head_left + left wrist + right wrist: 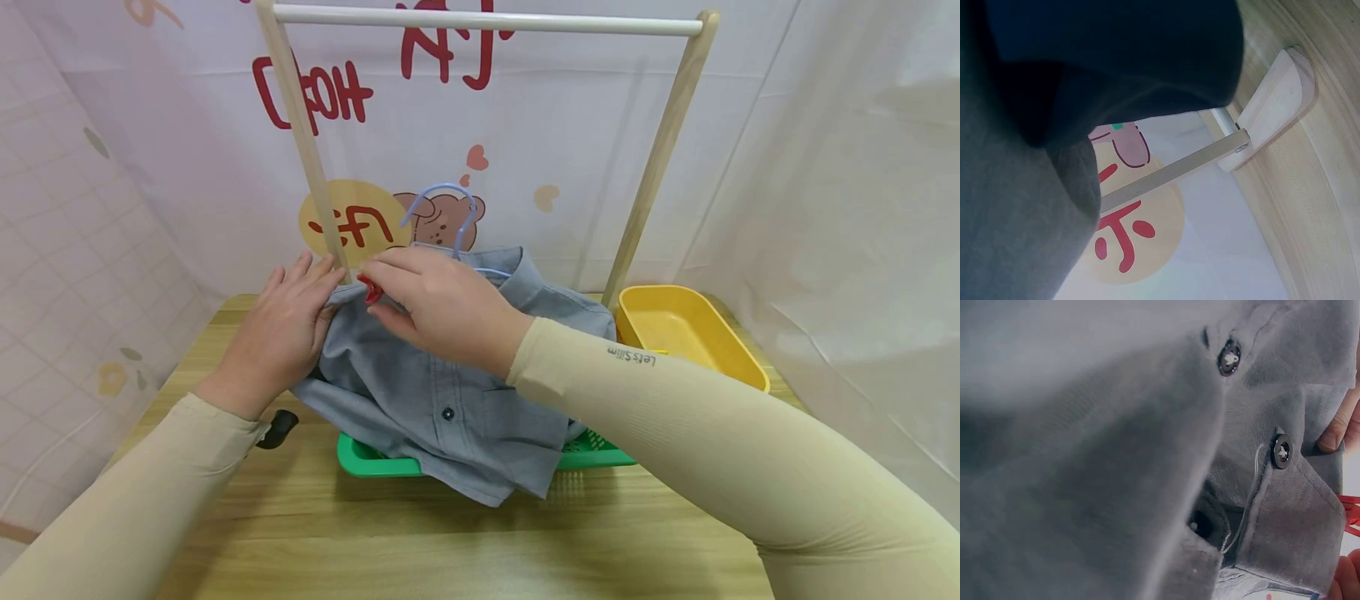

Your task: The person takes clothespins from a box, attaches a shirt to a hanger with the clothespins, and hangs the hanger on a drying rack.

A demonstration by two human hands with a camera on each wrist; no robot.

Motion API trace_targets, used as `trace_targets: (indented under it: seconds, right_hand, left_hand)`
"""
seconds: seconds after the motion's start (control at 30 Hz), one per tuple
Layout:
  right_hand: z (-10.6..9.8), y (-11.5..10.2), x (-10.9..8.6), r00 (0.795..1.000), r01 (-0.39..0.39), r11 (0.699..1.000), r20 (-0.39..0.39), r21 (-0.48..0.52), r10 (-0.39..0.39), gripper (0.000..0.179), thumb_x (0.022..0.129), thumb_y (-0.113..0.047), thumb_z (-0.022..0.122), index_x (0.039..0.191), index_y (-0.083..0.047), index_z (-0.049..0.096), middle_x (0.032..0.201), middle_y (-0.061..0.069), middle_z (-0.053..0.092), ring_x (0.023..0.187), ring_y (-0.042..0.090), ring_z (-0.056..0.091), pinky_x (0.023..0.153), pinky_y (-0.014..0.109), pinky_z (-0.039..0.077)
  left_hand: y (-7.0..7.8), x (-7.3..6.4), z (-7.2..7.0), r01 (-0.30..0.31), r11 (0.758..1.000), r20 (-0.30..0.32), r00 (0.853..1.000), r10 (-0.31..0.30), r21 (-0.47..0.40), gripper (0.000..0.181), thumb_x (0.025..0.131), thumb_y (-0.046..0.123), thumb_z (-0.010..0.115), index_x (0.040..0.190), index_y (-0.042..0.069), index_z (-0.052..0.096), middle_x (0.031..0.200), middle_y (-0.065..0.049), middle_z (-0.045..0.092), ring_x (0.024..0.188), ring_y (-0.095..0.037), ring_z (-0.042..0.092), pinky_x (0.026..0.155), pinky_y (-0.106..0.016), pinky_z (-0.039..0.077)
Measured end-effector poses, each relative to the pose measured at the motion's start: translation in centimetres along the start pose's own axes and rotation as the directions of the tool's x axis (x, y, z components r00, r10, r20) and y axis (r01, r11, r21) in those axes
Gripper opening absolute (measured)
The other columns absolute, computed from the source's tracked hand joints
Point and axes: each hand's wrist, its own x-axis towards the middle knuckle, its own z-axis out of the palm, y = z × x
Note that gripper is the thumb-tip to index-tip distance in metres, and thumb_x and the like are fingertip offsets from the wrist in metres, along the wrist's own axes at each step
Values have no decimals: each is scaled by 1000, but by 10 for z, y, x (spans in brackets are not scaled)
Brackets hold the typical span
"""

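Note:
A grey-blue button-up shirt (405, 367) lies over a green basket (382, 467), with a light-blue hanger (444, 190) rising from its collar. My right hand (450, 304) reaches across the shirt and pinches a small red clip (371, 288) near its left shoulder. At that same shoulder, my left hand (281, 333) holds the cloth's edge; part of its thumb is hidden. Up close in the right wrist view, the collar (1297, 531) has a dark button (1281, 452), and the red clip (1350, 515) shows at the frame's edge. Cloth covers much of the left wrist view.
A wooden rack with a white bar (487, 21) stands behind the shirt. At the right is a yellow tray (693, 333). A black object (278, 429) lies by the left wrist on the wooden table (420, 546). A printed white curtain (600, 108) hangs behind.

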Motion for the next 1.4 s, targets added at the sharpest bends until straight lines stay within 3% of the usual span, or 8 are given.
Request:
trace_targets:
  seconds: [0.33,0.67,1.03,1.4]
  right_hand:
    - [1,4,-17,991,118,992,-66,-34,-120,43,101,-28,72,137,-5,67,144,12,67,137,27,61,122,35,44]
    - [-6,12,-41,971,191,976,-124,-105,-204,43,96,-34,78,126,-5,74,136,13,72,133,29,64,119,37,48]
    - [-21,33,-74,978,137,984,-144,-114,-153,49,89,-33,86,126,-4,73,135,16,72,131,35,65,112,46,54]
    - [-35,59,-105,991,46,989,-121,-139,-63,59,84,-31,88,132,-2,71,143,21,66,136,41,60,113,53,51]
  left_hand:
    - [-1,0,0,18,1000,14,1000,-18,8,49,105,9,61,152,-2,52,160,-27,46,152,-52,37,122,-74,26]
    - [-2,0,0,16,1000,15,1000,-16,12,50,105,10,61,153,-2,51,160,-27,46,152,-52,37,122,-74,26]
    - [-5,-1,3,9,1000,3,1000,-10,8,50,104,9,62,152,-2,52,160,-27,47,151,-53,38,122,-74,26]
    - [-5,-1,3,27,1000,15,1000,-27,-1,47,106,12,60,151,-2,53,160,-28,47,152,-53,37,122,-74,25]
